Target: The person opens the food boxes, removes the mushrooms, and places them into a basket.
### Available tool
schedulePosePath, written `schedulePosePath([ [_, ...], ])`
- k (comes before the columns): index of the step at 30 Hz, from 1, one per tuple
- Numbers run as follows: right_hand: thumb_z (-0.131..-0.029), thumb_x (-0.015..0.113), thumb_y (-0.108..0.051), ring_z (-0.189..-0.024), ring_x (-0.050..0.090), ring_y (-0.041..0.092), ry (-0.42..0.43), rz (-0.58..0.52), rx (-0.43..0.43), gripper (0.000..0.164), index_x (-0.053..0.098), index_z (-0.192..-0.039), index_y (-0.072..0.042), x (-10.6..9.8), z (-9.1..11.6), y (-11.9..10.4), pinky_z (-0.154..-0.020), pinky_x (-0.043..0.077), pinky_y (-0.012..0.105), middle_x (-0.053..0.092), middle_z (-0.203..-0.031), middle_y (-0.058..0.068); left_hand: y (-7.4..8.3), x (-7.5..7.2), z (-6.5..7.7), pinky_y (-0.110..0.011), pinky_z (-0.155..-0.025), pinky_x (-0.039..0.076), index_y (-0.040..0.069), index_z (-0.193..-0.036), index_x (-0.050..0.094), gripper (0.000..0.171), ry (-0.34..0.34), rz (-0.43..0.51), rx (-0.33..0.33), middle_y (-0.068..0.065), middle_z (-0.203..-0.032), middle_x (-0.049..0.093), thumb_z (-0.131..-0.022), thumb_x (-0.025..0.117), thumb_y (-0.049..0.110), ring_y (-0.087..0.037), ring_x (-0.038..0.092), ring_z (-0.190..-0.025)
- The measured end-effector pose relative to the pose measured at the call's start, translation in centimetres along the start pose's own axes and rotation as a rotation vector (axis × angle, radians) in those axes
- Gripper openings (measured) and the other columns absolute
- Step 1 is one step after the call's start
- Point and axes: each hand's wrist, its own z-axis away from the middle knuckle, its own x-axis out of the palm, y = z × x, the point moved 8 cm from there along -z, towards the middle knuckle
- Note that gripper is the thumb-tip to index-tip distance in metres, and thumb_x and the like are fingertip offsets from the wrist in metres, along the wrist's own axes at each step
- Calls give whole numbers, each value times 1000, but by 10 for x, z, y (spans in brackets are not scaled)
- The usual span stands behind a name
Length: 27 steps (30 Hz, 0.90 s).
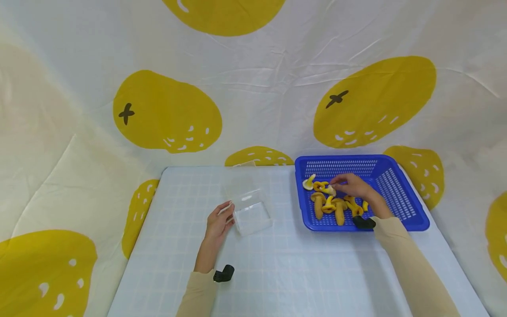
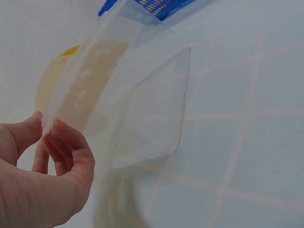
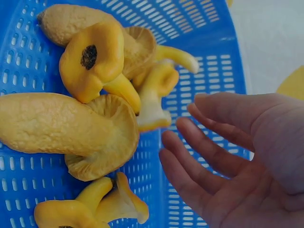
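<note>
Nearest the head camera, two beige sleeves [image 1: 416,268] entered at 6 o'clock, each wrist carrying a small black camera unit. The left hand [image 1: 217,224] lay on the pale gridded table [image 1: 277,273], at 9 o'clock of a clear plastic container [image 1: 249,207]. The left wrist view showed thumb and fingers [image 2: 66,142] pinching the container's thin wall [image 2: 85,80] at its edge; grip narrow, holding the container. The container stood open near table centre, its transparent panel [image 2: 156,109] lying against the tabletop.

The right hand [image 1: 354,187] was inside the blue perforated basket [image 1: 396,185], which sat at 3 o'clock of the container, well apart from it. In the right wrist view its fingers [image 3: 213,142] were extended and relaxed, gripping nothing, just beside the yellow mushrooms [image 3: 90,118]. The mushrooms [image 1: 330,202] lay heaped in the basket's left half, at 9 o'clock of the hand. A white cloth with yellow fruit prints [image 1: 166,112] formed the backdrop at 12 o'clock.
</note>
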Motion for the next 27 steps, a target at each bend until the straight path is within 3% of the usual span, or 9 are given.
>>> schedulePosePath([
  [8, -106, 59, -15, -106, 64, 42, 40, 8, -54, 30, 66, -123, 8, -2, 11, -11, -86, 56, 49, 68, -119, 25, -1, -2, -1, -23, -75, 54, 2, -141, 57, 49, -1, -14, -7, -20, -131, 60, -99, 72, 20, -27, 60, -109],
  [14, -106, 59, -14, -109, 63, 42, 55, -3, -94, 29, 66, -123, 8, -4, 23, -25, -93, 54, 56, 68, -119, 25, 1, -3, 0, -22, -75, 54, 3, -142, 56, 50, -3, -15, -9, -19, -132, 59, -98, 73, 20, -27, 60, -110],
  [20, -106, 59, -15, -112, 63, 44, 142, -27, -110, 29, 65, -122, 9, -8, 37, -27, -97, 52, 58, 68, -117, 27, 3, -3, 1, -24, -78, 54, 4, -141, 58, 48, 0, -49, 2, -22, -134, 59, -99, 72, 21, -27, 61, -110],
  [24, -106, 61, -19, -105, 66, 41, 247, -13, -116, 27, 67, -118, 5, -13, 48, -21, -91, 57, 49, 69, -112, 23, 4, -7, 1, -27, -80, 56, 3, -136, 62, 47, 16, -101, 38, -19, -124, 67, -96, 76, 24, -25, 65, -102],
  [27, -105, 63, -21, -100, 68, 38, 333, 0, -122, 24, 69, -113, 1, -18, 57, -18, -84, 58, 30, 70, -107, 19, 9, -12, 2, -27, -80, 57, 1, -129, 66, 44, 27, -140, 83, -16, -117, 70, -94, 78, 25, -23, 67, -96],
])
